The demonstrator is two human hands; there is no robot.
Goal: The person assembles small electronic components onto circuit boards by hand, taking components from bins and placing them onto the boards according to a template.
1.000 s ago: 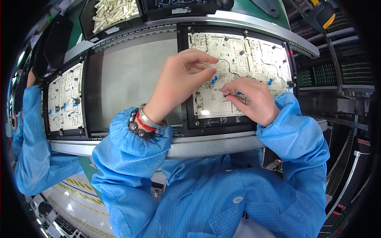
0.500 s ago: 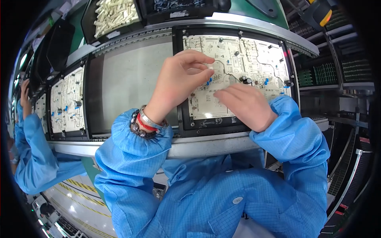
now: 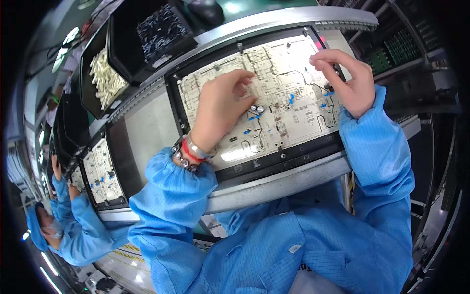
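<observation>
Circuit board (image 3: 274,105), both hands curled, fingertips touching

No packages, labels, signs or screens clearly visible

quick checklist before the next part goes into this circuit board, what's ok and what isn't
1. Circuit board seated flat in its black carrier: ok.
2. Left hand on the board, fingertips by the silver capacitor: ok.
3. Right hand at the board's right edge: ok.
4. Part pinched in the right hand: cannot tell.
5. Capacitor fully pushed down: cannot tell.
6. Bin of white parts stocked: ok.
</observation>
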